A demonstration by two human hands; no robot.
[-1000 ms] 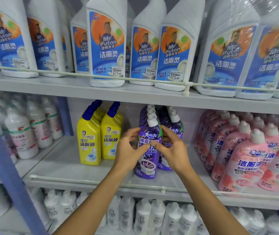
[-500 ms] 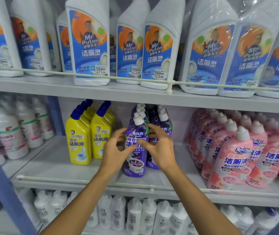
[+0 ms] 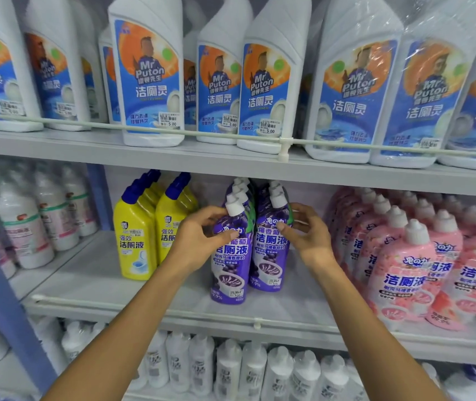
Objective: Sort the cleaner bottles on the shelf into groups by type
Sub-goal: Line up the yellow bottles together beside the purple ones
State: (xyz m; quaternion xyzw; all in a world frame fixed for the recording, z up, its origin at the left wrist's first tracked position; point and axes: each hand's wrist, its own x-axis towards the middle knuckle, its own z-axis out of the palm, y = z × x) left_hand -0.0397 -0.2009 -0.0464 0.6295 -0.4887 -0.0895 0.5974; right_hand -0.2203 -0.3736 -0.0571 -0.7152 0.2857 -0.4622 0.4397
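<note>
2 purple bottles (image 3: 231,270) upright, caps up

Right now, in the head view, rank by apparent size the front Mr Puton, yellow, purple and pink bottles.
1. Mr Puton bottle, top cropped.
2. Pink bottle, wider than the purple.
3. Purple bottle and yellow bottle: alike; the yellow stands farther back, so unranked.

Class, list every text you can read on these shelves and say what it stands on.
"Mr Puton", "洁厕灵": white bottles
"5.00": their price stickers
"强效 洁厕液": yellow bottles
"洁厕液": purple bottles, pink bottles
Too blurred to read: bottom-shelf labels, left-bay labels
</note>
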